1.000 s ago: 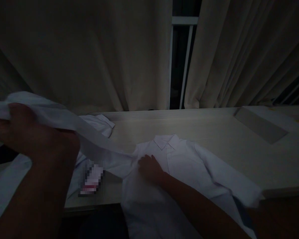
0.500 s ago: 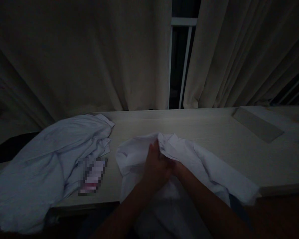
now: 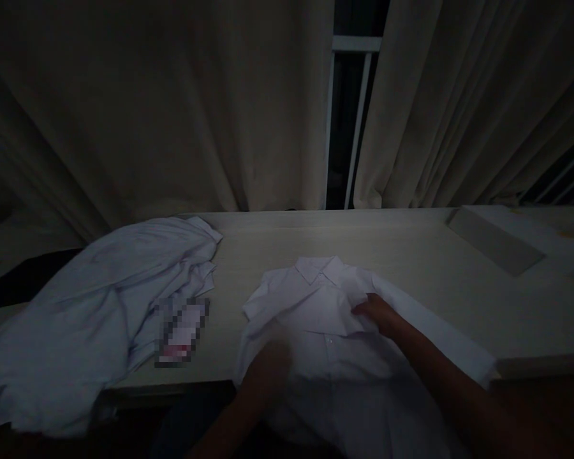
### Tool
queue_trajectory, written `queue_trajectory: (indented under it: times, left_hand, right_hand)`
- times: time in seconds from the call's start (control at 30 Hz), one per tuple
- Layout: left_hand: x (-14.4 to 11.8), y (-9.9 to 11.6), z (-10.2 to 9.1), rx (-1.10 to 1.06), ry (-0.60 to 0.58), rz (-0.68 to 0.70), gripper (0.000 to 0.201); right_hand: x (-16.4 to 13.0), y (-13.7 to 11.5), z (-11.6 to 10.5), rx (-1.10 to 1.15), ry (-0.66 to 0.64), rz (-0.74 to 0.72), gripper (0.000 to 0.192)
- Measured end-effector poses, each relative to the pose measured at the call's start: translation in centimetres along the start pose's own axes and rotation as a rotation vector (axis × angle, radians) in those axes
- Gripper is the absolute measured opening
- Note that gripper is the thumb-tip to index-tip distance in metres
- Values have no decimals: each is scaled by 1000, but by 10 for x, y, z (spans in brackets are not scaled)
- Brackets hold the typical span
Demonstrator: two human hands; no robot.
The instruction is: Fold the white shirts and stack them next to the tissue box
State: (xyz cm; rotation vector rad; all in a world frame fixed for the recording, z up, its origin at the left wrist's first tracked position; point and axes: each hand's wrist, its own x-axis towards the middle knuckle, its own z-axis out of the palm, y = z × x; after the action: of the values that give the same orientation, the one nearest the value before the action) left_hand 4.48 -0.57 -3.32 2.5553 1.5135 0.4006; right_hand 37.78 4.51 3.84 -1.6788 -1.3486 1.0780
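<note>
At the far left a heap of pale cloth (image 3: 90, 306) lies crumpled over the near-left edge of the table (image 3: 435, 268). Just right of it sits a small blurred patch (image 3: 182, 331), too unclear to name. In the middle lies a white shirt (image 3: 325, 319), collar toward the far side and buttons up, its lower part hanging over the near edge.

The left hand (image 3: 272, 357) rests on the shirt's near-left part; it is dim and smeared, so whether its fingers are spread or pinching cloth cannot be told. The right hand (image 3: 377, 315) lies on the chest just right of the button line, fingers curled on a fold of fabric, seemingly pinching it.

The step looks like folding the shirt: the left sleeve appears tucked in, while the right sleeve trails toward the near right. Next, the right side seems to need drawing across the chest and pressing flat.

Behind the table hang curtains (image 3: 172, 108), parted at a dark window (image 3: 349, 127).
</note>
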Motion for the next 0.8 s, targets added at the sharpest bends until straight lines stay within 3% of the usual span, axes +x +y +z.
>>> queue_trajectory:
  times: [0.07,0.13,0.27,0.33,0.37,0.43,0.5,0.67,0.73,0.8]
  left_hand:
    - [9,2,4,8,41,-64,38]
    - [24,-2,-1,18,44,-191,41]
    - [48,-23,-22,61,75,-369,52]
    - [52,-31,-30,102,52,-403,55]
    - [53,-34,-33,114,5,-416,53]
    - [53,-36,-36,112,-105,-438,47]
    - [54,-38,-38,101,-146,-458,46]
    - [61,-45,-46,111,-95,-496,50]
    - [65,-44,-49,116,-51,-444,50]
    - [66,-40,-48,112,-18,-379,49]
  right_hand:
    - [13,-41,15,-110,-60,-24,24]
    - [27,-99,26,-144,-106,-150,23]
    - [36,-229,24,-332,-110,-838,25]
    - [30,-271,13,-360,-41,-1018,23]
    - [27,-279,6,-400,-12,-1058,24]
    - [24,-267,-7,-532,13,-1063,27]
    - [26,-223,-18,-707,-20,-1006,23]
    - [38,-76,-36,-1002,-165,-630,34]
    - [39,-41,-39,-987,-175,-537,37]
    - [40,-24,-39,-913,-95,-499,44]
